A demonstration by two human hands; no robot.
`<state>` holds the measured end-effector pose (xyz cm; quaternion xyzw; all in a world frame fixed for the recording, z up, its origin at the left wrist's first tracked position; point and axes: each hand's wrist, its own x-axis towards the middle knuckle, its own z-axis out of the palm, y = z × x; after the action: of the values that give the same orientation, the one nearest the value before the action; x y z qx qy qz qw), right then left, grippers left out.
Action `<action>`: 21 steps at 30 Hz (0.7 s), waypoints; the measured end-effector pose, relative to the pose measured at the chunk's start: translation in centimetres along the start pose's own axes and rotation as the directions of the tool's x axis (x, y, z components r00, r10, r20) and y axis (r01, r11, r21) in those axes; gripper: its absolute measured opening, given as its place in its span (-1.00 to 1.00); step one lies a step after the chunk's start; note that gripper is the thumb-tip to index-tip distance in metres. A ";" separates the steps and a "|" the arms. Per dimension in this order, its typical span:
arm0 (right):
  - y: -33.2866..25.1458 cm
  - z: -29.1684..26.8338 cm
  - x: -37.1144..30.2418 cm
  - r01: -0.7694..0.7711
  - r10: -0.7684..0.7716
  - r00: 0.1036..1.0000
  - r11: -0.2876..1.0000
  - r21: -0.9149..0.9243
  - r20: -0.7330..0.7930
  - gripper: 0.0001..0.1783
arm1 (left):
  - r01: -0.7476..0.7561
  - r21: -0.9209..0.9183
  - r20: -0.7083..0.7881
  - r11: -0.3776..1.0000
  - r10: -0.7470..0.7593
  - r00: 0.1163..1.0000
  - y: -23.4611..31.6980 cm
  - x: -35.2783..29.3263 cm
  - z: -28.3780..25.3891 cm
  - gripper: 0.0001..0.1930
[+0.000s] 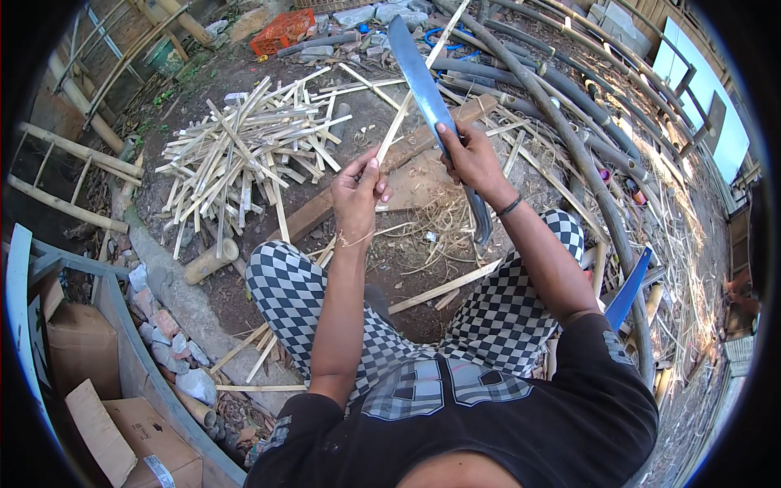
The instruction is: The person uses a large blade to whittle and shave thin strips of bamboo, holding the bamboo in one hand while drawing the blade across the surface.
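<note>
My left hand [358, 193] is closed around the lower end of a long, pale bamboo strip [399, 119], which slants up and away to the right. In my right hand [474, 159] is a machete [419, 77], its broad blade pointing away and its dark handle end showing below my fist. The blade lies close beside the strip and crosses it in this view; whether they touch I cannot tell. Under both hands runs a brown wooden beam [313, 213], laid at a slant on the ground. Thin curled shavings [435, 224] are scattered below the machete.
A heap of split bamboo strips [244, 159] lies to the left. Bamboo poles [561, 106] stretch along the right, with a blue saw-like blade [629, 289] near my right elbow. Cardboard boxes [85, 350] stand at lower left; an orange crate [282, 32] sits at the back.
</note>
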<state>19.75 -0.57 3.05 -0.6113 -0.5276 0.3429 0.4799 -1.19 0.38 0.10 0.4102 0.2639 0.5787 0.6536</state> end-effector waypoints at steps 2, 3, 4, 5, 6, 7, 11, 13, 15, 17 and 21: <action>-0.3 -0.6 0.6 0.021 -0.021 0.998 1.000 -0.001 -0.051 -0.52 | 0.018 0.008 0.001 1.000 -0.018 1.000 -0.1 -0.2 0.2 -0.71; -0.3 -1.1 1.1 0.024 -0.027 0.995 0.999 -0.032 -0.094 -0.51 | 0.034 0.016 0.001 0.999 -0.034 0.999 -0.2 -0.2 0.3 -0.71; -0.3 -1.6 1.6 0.025 -0.033 0.990 0.998 -0.064 -0.137 -0.50 | 0.036 0.016 0.006 0.999 -0.036 0.999 -0.2 -0.3 0.4 -0.71; 0.6 -2.0 2.5 0.053 -0.073 0.981 0.992 -0.111 -0.182 -0.48 | 0.055 0.030 0.033 0.998 -0.056 0.998 -0.2 -0.3 0.4 -0.70; 0.6 -2.2 2.8 0.052 -0.072 0.980 0.992 -0.111 -0.185 -0.48 | 0.074 0.046 0.057 0.996 -0.076 0.995 -0.1 -0.4 0.4 -0.68; 0.6 -2.5 3.0 0.040 -0.077 0.970 0.986 -0.160 -0.230 -0.47 | 0.075 0.046 0.060 0.996 -0.077 0.995 -0.1 -0.4 0.4 -0.68; 0.7 -2.9 3.4 0.053 -0.128 0.956 0.961 -0.273 -0.265 -0.47 | 0.095 0.040 0.093 0.995 -0.098 0.991 -0.3 -0.5 0.4 -0.70; -0.3 -2.0 2.4 0.066 -0.143 0.958 0.953 -0.294 -0.250 -0.47 | 0.098 0.024 0.111 0.995 -0.100 0.989 -0.3 -0.7 0.5 -0.70; -1.3 -0.9 0.8 0.133 -0.213 0.968 0.881 -0.453 -0.130 -0.46 | 0.045 0.074 0.017 0.996 -0.046 0.999 -0.2 -1.0 1.2 -0.70; -0.5 0.2 0.0 0.137 -0.198 0.976 0.882 -0.451 -0.092 -0.47 | 0.030 0.097 -0.009 0.995 -0.030 1.000 -0.1 -0.9 1.1 -0.70; -1.2 0.9 -0.8 0.176 -0.184 0.983 0.895 -0.409 0.019 -0.49 | 0.019 0.109 -0.041 0.994 -0.015 0.999 0.2 -0.5 0.2 -0.69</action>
<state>18.37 -1.21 3.85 -0.6501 -0.6371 0.1730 0.3762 -1.27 -0.10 0.33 0.4317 0.3116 0.5659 0.6295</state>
